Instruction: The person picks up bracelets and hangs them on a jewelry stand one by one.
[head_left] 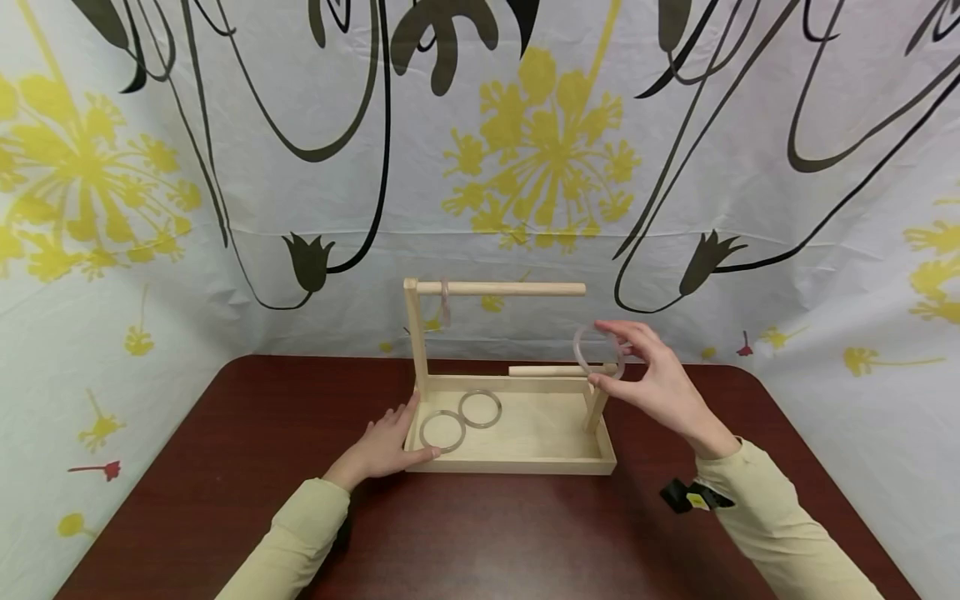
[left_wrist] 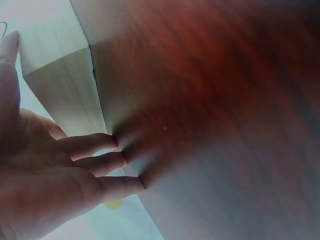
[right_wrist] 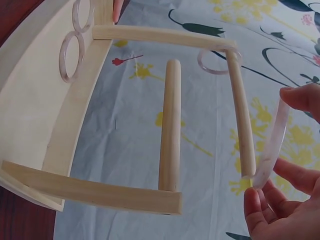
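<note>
My right hand [head_left: 660,387] pinches a translucent pale pink bangle [right_wrist: 272,142] between thumb and fingers. In the right wrist view this bangle is beside the free end of the upper dowel [right_wrist: 242,115] of a wooden bangle stand. Another bangle [head_left: 446,310] hangs on that dowel near its tall left post [head_left: 417,346]. Two more bangles, a front one [head_left: 422,432] and a rear one [head_left: 500,409], lie at the left in the stand's tray [head_left: 517,467]. My left hand [head_left: 384,443] rests against the tray's left end, fingers extended, thumb at the front rim.
A lower dowel [head_left: 547,371] runs leftward from a short right post [head_left: 595,412], with no bangle on it. The stand sits on a dark red-brown table [head_left: 480,533]. Behind the table hangs a white cloth [head_left: 337,200] printed with yellow and dark plants.
</note>
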